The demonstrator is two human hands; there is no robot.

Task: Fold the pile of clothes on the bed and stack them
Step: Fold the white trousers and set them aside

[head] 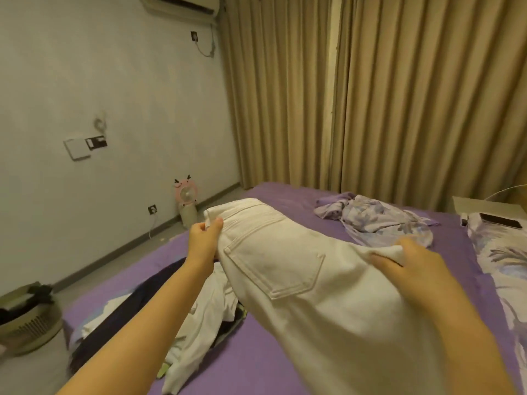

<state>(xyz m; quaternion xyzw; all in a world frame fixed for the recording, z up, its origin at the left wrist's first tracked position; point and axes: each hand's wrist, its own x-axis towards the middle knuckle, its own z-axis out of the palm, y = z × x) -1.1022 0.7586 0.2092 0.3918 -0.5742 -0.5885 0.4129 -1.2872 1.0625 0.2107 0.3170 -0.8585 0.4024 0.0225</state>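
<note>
Home bedroom, as indicated by purple-sheeted bed (271, 352), drawn floor-length curtains (370, 95), wall-mounted air conditioner (182, 4), and laundry basket (28, 323) set on the floor.

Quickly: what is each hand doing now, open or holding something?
Left hand: pinches the waistband of the white denim trousers.
Right hand: grips the same trousers at their other edge.

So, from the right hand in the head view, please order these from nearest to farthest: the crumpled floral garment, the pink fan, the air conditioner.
From the right hand:
1. Floral garment, on the bed just beyond it.
2. Pink fan, on the floor to the left.
3. Air conditioner, high on the wall.
</note>
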